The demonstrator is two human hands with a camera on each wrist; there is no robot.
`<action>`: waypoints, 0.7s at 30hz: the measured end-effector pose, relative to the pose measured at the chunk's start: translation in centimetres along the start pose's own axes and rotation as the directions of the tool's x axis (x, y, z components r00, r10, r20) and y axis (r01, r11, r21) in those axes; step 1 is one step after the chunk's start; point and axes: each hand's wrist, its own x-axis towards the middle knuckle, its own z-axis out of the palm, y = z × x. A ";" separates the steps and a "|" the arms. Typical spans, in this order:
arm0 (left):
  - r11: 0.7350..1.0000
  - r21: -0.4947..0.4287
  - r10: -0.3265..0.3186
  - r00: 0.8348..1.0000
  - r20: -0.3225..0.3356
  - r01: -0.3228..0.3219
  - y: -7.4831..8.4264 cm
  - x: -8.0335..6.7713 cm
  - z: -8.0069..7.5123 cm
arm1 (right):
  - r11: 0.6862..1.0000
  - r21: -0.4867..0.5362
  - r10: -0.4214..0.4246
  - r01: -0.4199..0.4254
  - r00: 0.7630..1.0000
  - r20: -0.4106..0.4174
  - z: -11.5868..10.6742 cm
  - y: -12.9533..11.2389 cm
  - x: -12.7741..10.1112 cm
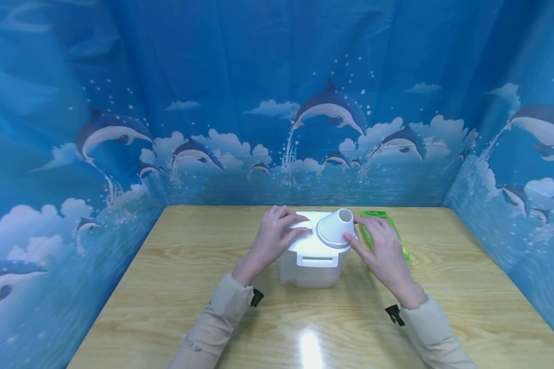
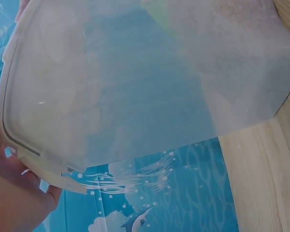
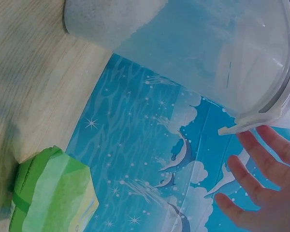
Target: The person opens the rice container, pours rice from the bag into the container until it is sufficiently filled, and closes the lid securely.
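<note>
A translucent plastic container (image 1: 310, 270) with a white lid (image 1: 304, 247) stands on the wooden table (image 1: 166, 277). A white cone-shaped cup (image 1: 336, 228) lies tilted on the lid's right side. My left hand (image 1: 277, 236) rests on the left of the lid with relaxed fingers. My right hand (image 1: 380, 246) touches the cone's wide rim and the lid edge with straight fingers. In the left wrist view the container wall (image 2: 145, 82) fills the frame, with the left hand (image 2: 14, 193) at its rim. In the right wrist view the right hand's fingers (image 3: 261, 193) spread just below the container rim (image 3: 261, 116).
A green packet (image 1: 375, 214) lies on the table behind my right hand, also visible as the green packet (image 3: 53, 193) in the right wrist view. Blue dolphin-print curtains (image 1: 277, 102) enclose the table on three sides.
</note>
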 end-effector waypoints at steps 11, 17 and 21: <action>1.000 -0.014 0.003 1.000 -0.006 -0.003 -0.1 -0.1 0.1 | 1.000 -0.008 -0.002 0.002 1.000 -0.006 0.1 -0.1 -0.1; 1.000 -0.018 0.004 1.000 -0.001 -0.004 -0.3 0.0 0.1 | 1.000 -0.017 0.008 -0.008 1.000 -0.003 0.1 -0.2 0.0; 1.000 -0.014 0.008 1.000 -0.002 -0.008 -0.2 0.1 0.0 | 1.000 -0.023 0.018 -0.018 1.000 0.002 0.1 -0.3 0.0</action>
